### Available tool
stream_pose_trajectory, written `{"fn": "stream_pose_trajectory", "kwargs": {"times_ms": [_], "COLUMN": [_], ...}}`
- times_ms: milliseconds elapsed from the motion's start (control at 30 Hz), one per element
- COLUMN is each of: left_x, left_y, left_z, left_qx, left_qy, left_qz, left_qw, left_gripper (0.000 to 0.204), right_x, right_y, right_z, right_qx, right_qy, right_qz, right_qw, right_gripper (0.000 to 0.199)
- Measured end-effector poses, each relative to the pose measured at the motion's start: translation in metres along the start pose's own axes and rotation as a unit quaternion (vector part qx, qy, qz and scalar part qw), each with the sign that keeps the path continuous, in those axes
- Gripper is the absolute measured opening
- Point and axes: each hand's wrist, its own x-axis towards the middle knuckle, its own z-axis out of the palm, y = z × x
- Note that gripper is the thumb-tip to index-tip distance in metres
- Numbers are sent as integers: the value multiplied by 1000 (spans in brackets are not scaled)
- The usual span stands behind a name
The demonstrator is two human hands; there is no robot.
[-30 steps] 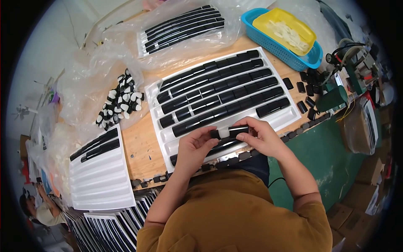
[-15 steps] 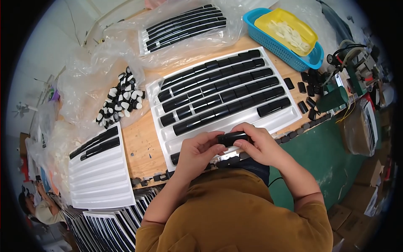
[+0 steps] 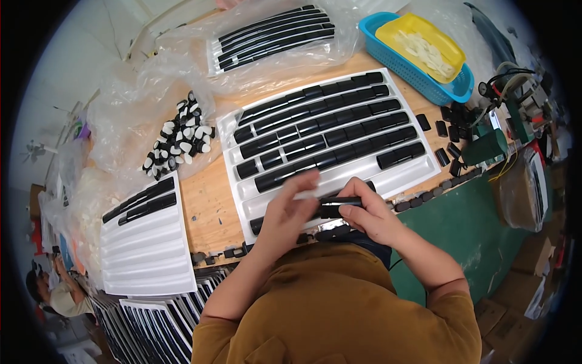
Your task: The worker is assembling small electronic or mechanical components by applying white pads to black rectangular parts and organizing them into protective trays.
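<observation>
Over the near edge of a white grooved tray (image 3: 348, 171), my right hand (image 3: 373, 213) pinches a short glossy black cylinder (image 3: 337, 208) between thumb and fingers. My left hand (image 3: 291, 209) is just left of that cylinder; motion blurs it, but its thumb and index finger are spread, with nothing seen between them. Rows of similar black cylinders (image 3: 330, 159) lie in the tray's grooves. One short group (image 3: 400, 155) sits at the right end of a groove. Part of the nearest row is hidden behind my hands.
Black-and-white caps (image 3: 182, 136) are heaped at left. A smaller tray (image 3: 145, 258) holds two black rows. Loose black pieces (image 3: 441, 128) lie at right by a green machine part (image 3: 490, 145). Behind stand a blue basket (image 3: 403, 64) with a yellow tray and a plastic-wrapped tray (image 3: 213, 64).
My left hand has let go of the black cylinder and its fingers have spread, moving slightly up and away. The cylinder stays in my right hand. The whole view has shifted slightly.
</observation>
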Motion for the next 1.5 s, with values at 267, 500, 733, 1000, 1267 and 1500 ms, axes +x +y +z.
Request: {"fn": "stream_pose_trajectory", "kwargs": {"times_ms": [267,500,733,1000,1267,1500], "left_x": [7,9,67,69,78,71], "left_y": [0,3,-18,-40,-55,-25], "left_z": [35,31,-143,-227,-238,-203], "left_qx": [-99,26,451,656,657,342], "left_qy": [86,43,418,255,317,464], "left_qz": [35,76,187,80,63,156], "left_qw": [991,996,766,706,681,803], "left_gripper": [63,57,10,12,16,18], "right_x": [5,4,12,-12,-11,-24], "right_y": [12,6,15,44,51,64], "right_z": [54,55,-42,-88,-86,-83], "right_qx": [-38,-89,-310,-470,-467,-606], "right_qy": [121,166,345,289,325,431], "right_qz": [-81,-148,-64,73,54,-44], "right_qw": [989,971,884,831,820,668], "right_gripper": [36,30,32,32,35,22]}}
